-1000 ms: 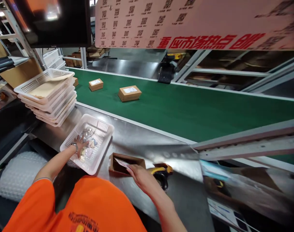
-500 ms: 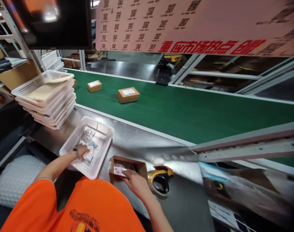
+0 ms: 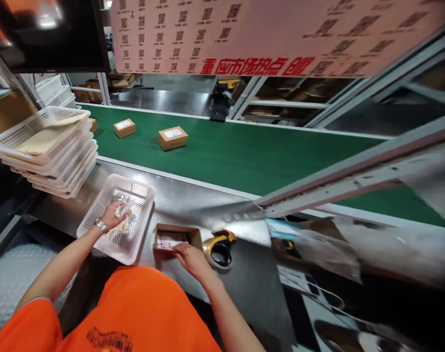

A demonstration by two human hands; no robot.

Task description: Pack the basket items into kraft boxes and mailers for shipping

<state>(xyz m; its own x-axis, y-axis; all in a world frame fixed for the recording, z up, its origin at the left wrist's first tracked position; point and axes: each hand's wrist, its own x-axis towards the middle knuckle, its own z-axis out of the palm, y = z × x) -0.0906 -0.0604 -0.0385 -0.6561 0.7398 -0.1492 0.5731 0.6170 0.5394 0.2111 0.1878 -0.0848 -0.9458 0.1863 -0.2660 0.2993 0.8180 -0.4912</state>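
Note:
My left hand (image 3: 114, 214) is inside a white perforated basket (image 3: 141, 195) on the steel counter, fingers curled round a small clear packet (image 3: 126, 212). More packets lie under it in the basket. My right hand (image 3: 191, 256) rests on the near edge of a small open cardboard box (image 3: 174, 236), fingertips pressed on a printed packet (image 3: 167, 241) lying inside it. A yellow and black tape dispenser (image 3: 219, 244) sits just right of the box.
A stack of white baskets (image 3: 42, 146) stands at the left. Behind the counter runs a green conveyor belt (image 3: 262, 156) carrying sealed cardboard boxes (image 3: 172, 137) (image 3: 124, 127). A bubble wrap roll (image 3: 6, 283) lies lower left. Metal frame rails (image 3: 354, 181) and papers crowd the right.
My right hand has put the printed packet into the small box and stays on it. My left hand has closed on a packet in the basket and lifted it slightly. The view has swung right.

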